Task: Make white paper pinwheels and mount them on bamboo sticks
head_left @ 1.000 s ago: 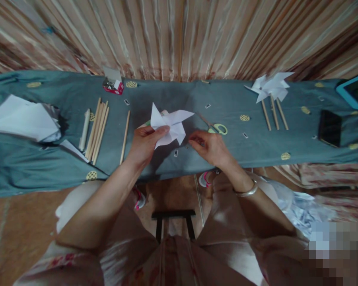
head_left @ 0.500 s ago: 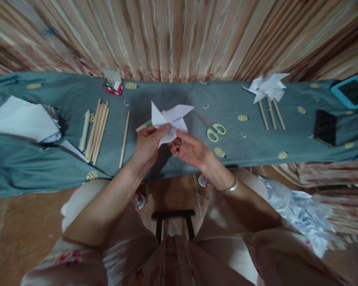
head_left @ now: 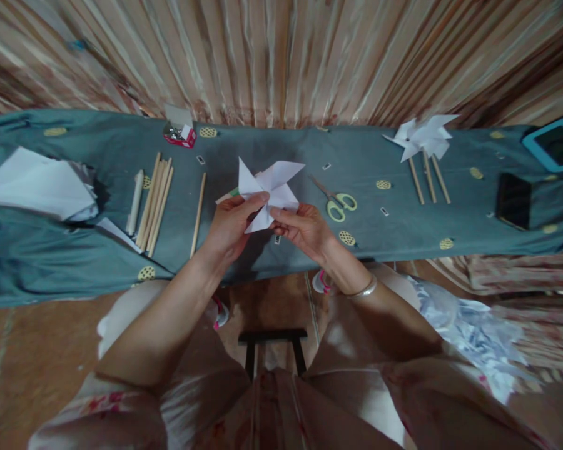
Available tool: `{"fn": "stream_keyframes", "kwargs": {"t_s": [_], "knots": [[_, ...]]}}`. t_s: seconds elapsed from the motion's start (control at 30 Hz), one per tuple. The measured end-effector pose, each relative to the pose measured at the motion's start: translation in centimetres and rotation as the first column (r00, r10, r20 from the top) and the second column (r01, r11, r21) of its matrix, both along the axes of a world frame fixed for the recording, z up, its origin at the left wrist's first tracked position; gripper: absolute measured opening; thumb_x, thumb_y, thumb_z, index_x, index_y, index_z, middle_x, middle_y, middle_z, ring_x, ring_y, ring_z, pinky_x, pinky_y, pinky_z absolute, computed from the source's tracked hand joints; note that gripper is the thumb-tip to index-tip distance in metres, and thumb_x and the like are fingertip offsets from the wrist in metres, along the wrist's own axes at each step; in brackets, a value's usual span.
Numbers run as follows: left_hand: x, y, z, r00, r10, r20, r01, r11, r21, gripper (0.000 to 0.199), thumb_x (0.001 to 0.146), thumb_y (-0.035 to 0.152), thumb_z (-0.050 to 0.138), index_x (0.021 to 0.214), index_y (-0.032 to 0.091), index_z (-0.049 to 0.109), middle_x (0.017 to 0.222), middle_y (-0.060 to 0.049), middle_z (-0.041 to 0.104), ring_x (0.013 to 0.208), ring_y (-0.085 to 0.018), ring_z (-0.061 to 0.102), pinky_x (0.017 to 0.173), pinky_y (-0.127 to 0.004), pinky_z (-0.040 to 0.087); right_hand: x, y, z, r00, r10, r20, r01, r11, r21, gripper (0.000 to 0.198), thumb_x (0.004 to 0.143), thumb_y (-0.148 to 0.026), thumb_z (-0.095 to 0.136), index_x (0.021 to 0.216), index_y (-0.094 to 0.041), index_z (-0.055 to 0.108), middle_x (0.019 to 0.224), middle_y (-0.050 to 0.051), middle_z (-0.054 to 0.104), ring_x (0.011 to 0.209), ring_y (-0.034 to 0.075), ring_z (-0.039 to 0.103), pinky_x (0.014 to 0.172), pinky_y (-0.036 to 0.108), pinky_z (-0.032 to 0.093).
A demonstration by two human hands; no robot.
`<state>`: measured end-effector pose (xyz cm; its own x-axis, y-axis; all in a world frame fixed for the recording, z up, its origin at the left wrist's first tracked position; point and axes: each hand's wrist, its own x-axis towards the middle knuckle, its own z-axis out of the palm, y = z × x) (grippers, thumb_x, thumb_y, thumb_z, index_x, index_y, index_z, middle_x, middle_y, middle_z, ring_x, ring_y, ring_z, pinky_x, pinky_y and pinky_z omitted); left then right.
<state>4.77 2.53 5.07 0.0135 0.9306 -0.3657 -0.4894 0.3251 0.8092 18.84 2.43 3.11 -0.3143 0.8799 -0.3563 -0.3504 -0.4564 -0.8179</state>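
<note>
The left hand (head_left: 228, 226) and right hand (head_left: 306, 231), fingers nearly closed, pinch a folded white paper pinwheel (head_left: 274, 185) over the blue-green tablecloth (head_left: 263, 142), thumbs on top, other fingers partly hidden beneath. A flat green-and-white object (head_left: 226, 196) behind is mostly covered. Both forearms (head_left: 169, 312) angle inward.

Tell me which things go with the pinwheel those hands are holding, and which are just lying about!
Probably part of it:
paper pinwheel, pinched by left hand and right hand
wooden sticks
scissors
paper stack
red box of shiny bits
similar pinwheels with sticks

Probably just lying about:
dark flat device
blue-framed device
</note>
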Motion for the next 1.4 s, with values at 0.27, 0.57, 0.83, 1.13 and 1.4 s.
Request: {"fn": "stream_keyframes", "kwargs": {"t_s": [0.27,0.57,0.83,1.13,1.4], "knots": [[0.3,-0.2,-0.6,1.0,-0.002,-0.03,0.004,0.999,0.054,0.008,0.073,0.015,0.078,0.067,0.018,0.073,0.07,-0.002,0.071,0.061,-0.011,0.061,0.059,-0.022,0.049,-0.3,-0.4,0.2,0.994,-0.047,0.095,0.044,0.998,0.033,0.043,0.047,-0.045,0.095,0.071,-0.019,0.072,0.062,-0.004,0.069,0.06,0.009,0.064,0.056,0.02,0.049],[-0.4,0.8,-0.6,0.99,0.106,-0.097,-0.096,0.99,0.101,0.008,0.073,0.018,0.081,0.07,0.021,0.074,0.076,-0.003,0.074,0.078,-0.017,0.07,0.073,-0.029,0.055,5.1,1.9,0.7,0.834,-0.116,0.54,-0.103,0.928,0.358,0.032,0.075,-0.049,0.078,0.081,-0.018,0.074,0.073,0.0,0.073,0.065,0.012,0.062,0.061,0.024,0.048],[-0.8,1.2,-1.2,0.978,0.12,-0.17,-0.088,0.979,0.186,0.013,0.068,0.029,0.087,0.068,0.026,0.074,0.073,-0.001,0.074,0.081,-0.021,0.07,0.074,-0.033,0.057,6.5,1.0,0.0,0.385,-0.093,0.918,-0.56,0.768,0.312,0.008,0.08,-0.017,0.07,0.086,-0.017,0.076,0.072,0.001,0.072,0.067,0.014,0.064,0.064,0.026,0.044],[-0.7,1.1,-1.5,0.978,0.105,-0.181,-0.069,0.978,0.195,0.012,0.069,0.029,0.086,0.069,0.025,0.076,0.069,0.0,0.073,0.076,-0.019,0.069,0.07,-0.03,0.054,5.2,0.0,-0.2,0.258,-0.134,0.957,-0.678,0.68,0.278,0.009,0.086,-0.014,0.066,0.082,-0.017,0.074,0.074,0.003,0.071,0.069,0.016,0.061,0.066,0.028,0.04],[-0.5,0.9,-1.7,0.984,0.098,-0.148,-0.067,0.976,0.207,0.009,0.068,0.025,0.085,0.07,0.022,0.077,0.066,0.0,0.071,0.065,-0.013,0.066,0.065,-0.025,0.051,5.4,-0.3,-1.9,0.43,-0.206,0.879,-0.681,0.565,0.466,0.01,0.085,-0.012,0.064,0.079,-0.018,0.069,0.091,0.007,0.072,0.095,0.022,0.064,0.094,0.038,0.048]]}}
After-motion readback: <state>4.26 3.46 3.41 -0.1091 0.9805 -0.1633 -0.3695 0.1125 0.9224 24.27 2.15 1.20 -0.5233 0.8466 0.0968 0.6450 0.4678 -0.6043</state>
